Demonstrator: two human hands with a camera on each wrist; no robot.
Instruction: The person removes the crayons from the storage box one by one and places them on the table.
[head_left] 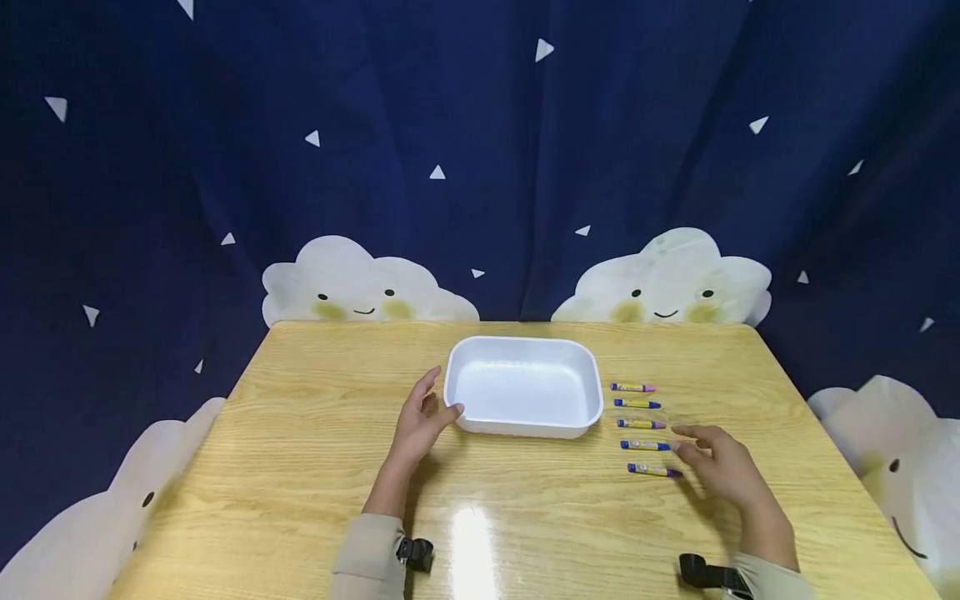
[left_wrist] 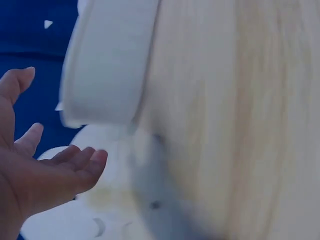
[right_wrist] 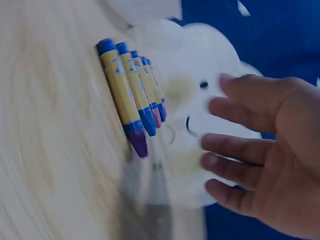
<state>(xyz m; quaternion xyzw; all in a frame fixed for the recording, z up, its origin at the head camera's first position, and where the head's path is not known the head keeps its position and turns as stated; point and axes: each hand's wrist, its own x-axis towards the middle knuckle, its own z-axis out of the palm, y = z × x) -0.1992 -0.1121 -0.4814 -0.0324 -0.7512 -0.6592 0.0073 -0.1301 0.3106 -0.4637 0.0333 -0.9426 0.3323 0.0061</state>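
A white rectangular tray (head_left: 525, 430) stands on the wooden table, its inside bare. At its left end is my left hand (head_left: 420, 427), thumb tip right at the rim and fingers spread apart; the left wrist view shows this hand (left_wrist: 55, 175) holding nothing beside the tray wall (left_wrist: 112, 60). Several crayons in yellow wrappers lie in a column right of the tray, tips pointing right. The nearest is a purple crayon (head_left: 654, 471), with a blue crayon (head_left: 645, 446) behind it. My right hand (head_left: 720, 467) hovers at their tips, fingers loosely bent and holding nothing.
Farther back in the column lie a pink crayon (head_left: 632, 387), a dark blue crayon (head_left: 637, 403) and a mauve-tipped crayon (head_left: 641, 424). A dark blue curtain (head_left: 480, 125) with white clouds and triangles hangs behind the table (head_left: 300, 467) and down its sides.
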